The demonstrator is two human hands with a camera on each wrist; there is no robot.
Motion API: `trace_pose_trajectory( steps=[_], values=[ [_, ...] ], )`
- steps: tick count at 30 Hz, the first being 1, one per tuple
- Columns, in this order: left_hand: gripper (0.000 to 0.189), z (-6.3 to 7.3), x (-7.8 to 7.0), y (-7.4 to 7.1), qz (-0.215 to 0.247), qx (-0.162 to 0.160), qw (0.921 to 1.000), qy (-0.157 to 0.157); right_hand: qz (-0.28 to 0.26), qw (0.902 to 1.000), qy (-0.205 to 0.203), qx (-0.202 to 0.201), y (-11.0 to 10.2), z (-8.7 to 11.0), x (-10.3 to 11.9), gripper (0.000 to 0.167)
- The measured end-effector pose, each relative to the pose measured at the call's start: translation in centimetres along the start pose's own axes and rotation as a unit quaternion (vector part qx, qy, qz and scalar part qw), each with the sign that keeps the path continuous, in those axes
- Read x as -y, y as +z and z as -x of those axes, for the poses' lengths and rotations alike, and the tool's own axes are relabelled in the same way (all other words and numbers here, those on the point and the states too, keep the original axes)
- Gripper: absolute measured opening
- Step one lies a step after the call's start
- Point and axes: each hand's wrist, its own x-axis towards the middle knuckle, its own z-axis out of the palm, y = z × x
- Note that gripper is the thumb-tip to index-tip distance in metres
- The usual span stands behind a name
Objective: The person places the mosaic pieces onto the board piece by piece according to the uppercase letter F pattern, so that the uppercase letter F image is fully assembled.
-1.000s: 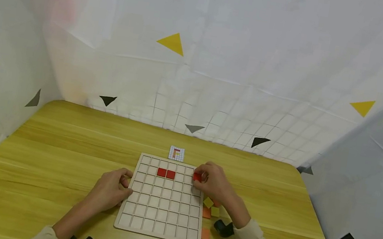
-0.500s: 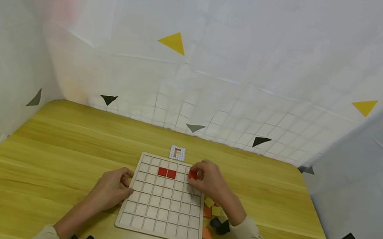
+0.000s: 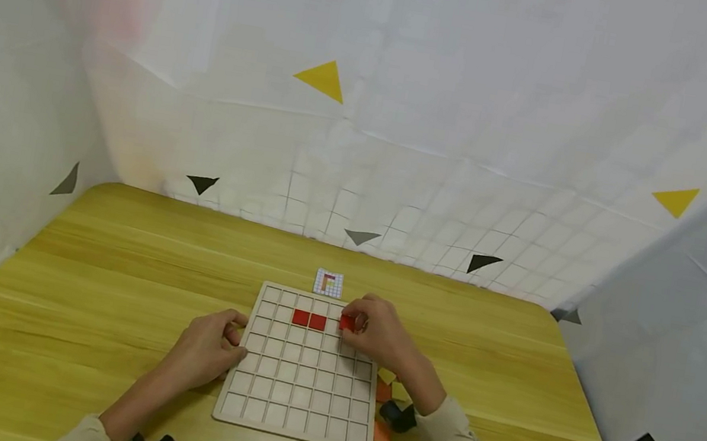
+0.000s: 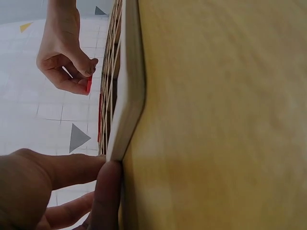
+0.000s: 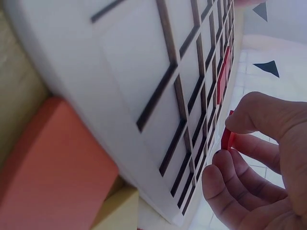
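Note:
A thin red square tile (image 3: 347,323) is pinched between the thumb and fingers of my right hand (image 3: 380,332). In the right wrist view that red tile (image 5: 227,138) stands on edge, just off the board's surface. The pale wooden grid board (image 3: 287,372) lies flat below, with two red tiles (image 3: 317,322) side by side in its second row from the far edge. My left hand (image 3: 202,352) rests against the board's left edge, its thumb and forefinger spread along the side. In the left wrist view the fingertips touch the board's pale rim (image 4: 130,91).
A small pattern card (image 3: 328,283) lies beyond the far edge of the board. Orange tiles (image 3: 383,391) and yellow tiles (image 3: 399,391) lie along its right side, partly hidden by my right forearm. White sheeting (image 3: 450,136) walls the wooden table (image 3: 131,262).
My right hand has moved left over the board with the red tile, closer to the two tiles in the grid. My left hand has stayed at the board's edge.

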Motion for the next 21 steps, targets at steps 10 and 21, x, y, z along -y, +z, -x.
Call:
trace_pose_trajectory(
  steps=[10, 21],
  values=[
    [0.041, 0.02, -0.03, 0.03, 0.003, 0.002, 1.0, -0.003, -0.015, 0.9998, 0.0, 0.011, 0.44, -0.27, 0.17, 0.02],
    [0.041, 0.05, -0.15, -0.01, 0.003, 0.001, 1.0, -0.002, -0.017, 0.9997, -0.016, 0.007, 0.63, -0.7, 0.51, 0.021]
  ],
)
